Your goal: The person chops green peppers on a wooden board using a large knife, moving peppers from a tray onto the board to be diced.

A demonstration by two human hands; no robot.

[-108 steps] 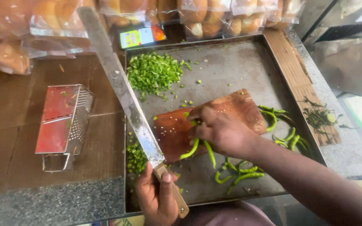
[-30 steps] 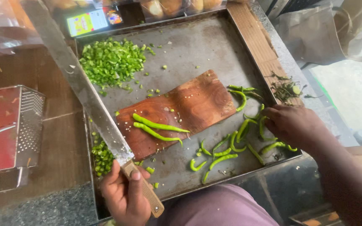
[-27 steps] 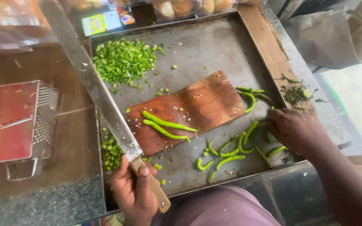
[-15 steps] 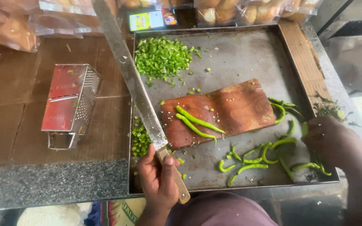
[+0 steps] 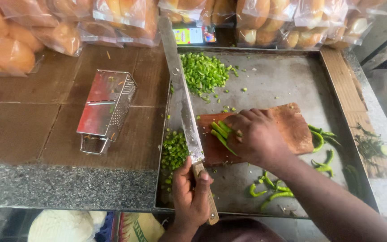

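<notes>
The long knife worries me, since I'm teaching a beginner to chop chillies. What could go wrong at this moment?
1. The right hand pins the green chillies on the wooden board right beside the long knife; its fingers could get nicked.
2. The board lies loose on the metal tray and might slide under pressure.
3. The left hand grips the very end of a long blade, so control may be poor.

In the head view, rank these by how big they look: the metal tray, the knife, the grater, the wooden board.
1. Metal tray, by far the largest.
2. Knife, longest after the tray, though narrow.
3. Wooden board and grater look about alike; the right hand hides part of the board, so no ranking between them.
</notes>
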